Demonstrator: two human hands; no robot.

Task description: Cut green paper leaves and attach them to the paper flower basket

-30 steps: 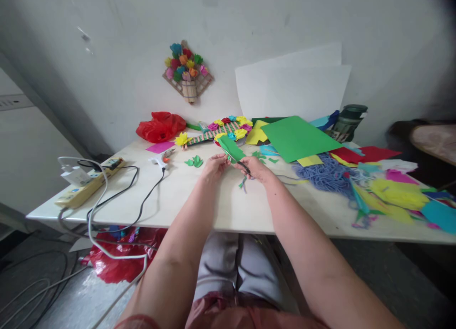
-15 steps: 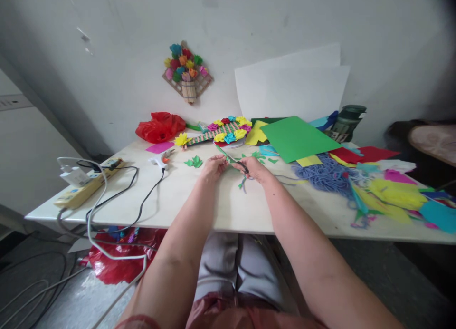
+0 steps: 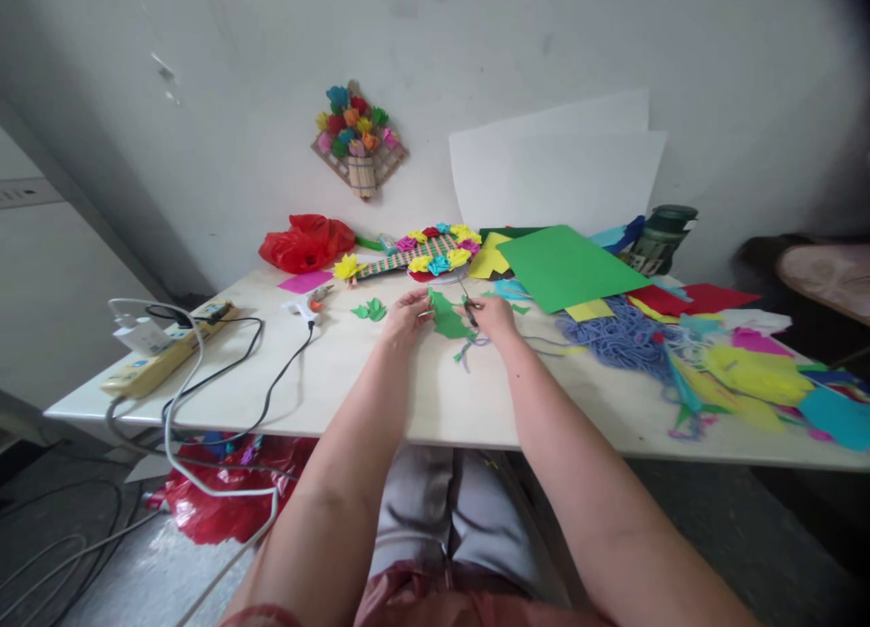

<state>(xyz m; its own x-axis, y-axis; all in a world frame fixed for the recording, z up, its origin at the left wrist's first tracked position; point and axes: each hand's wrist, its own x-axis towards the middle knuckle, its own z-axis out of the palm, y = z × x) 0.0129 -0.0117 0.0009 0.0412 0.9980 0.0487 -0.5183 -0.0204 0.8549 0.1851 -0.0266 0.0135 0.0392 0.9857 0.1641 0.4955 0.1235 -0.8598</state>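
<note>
My left hand (image 3: 406,315) pinches the left edge of a small green paper piece (image 3: 448,320) held just above the white table (image 3: 381,391). My right hand (image 3: 490,317) grips a small pair of scissors (image 3: 468,306) whose blades point up and away at the paper's right edge. The paper lies fairly flat between both hands. Green offcuts (image 3: 464,350) sit on the table under my right hand.
A woven mat ringed with paper flowers (image 3: 427,249) lies behind my hands. A glue gun (image 3: 307,304), green cut leaves (image 3: 371,310), a power strip (image 3: 167,348) with cables, a red bag (image 3: 305,241), a large green sheet (image 3: 567,265), blue yarn (image 3: 622,334) and coloured scraps (image 3: 754,366) crowd the table.
The green paper has turned from edge-on and upright to nearly flat between my hands. The scissors swung from pointing left to pointing up and away. Both hands shifted slightly forward.
</note>
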